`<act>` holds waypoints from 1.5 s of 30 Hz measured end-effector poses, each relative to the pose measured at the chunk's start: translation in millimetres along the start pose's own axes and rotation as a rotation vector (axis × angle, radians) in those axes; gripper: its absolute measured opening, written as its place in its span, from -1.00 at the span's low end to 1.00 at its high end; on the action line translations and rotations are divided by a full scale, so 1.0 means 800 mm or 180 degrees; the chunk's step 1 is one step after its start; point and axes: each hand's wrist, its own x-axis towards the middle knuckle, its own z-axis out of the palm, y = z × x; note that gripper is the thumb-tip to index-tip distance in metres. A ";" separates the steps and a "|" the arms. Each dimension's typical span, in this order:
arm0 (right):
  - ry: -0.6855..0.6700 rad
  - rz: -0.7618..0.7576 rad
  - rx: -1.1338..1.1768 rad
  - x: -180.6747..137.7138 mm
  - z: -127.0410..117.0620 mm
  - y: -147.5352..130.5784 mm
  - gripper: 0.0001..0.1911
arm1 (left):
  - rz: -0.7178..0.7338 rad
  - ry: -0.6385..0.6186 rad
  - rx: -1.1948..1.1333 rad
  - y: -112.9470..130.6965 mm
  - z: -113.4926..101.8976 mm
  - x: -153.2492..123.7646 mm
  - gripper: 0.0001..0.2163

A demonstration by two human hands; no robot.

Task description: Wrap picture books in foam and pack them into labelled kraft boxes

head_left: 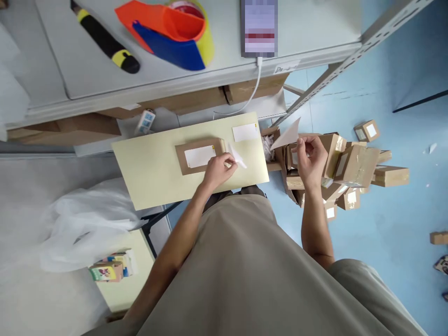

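Observation:
My left hand [220, 169] pinches a small white strip of paper [237, 156] just right of a brown cardboard box [199, 156] that lies on a pale yellow board [150, 172]. The box carries a white label [200, 156]. My right hand [311, 156] is closed on a white sheet of backing paper [289, 134], held up over a pile of small labelled boxes [350, 168] on the blue floor. Another white label [245, 132] lies at the board's far right corner.
A grey shelf above holds a yellow-black utility knife [105, 39], an orange-blue tape dispenser [171, 30] and a phone [259, 28] on a white cable. A white plastic bag [84, 224] and small colourful cartons [110, 268] lie to the left. Loose boxes dot the floor at right.

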 end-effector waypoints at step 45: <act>0.0167 0.0231 0.0245 0.037 -0.107 0.066 -0.65 | -0.0441 -0.0673 -0.0864 0.131 0.177 0.192 -0.68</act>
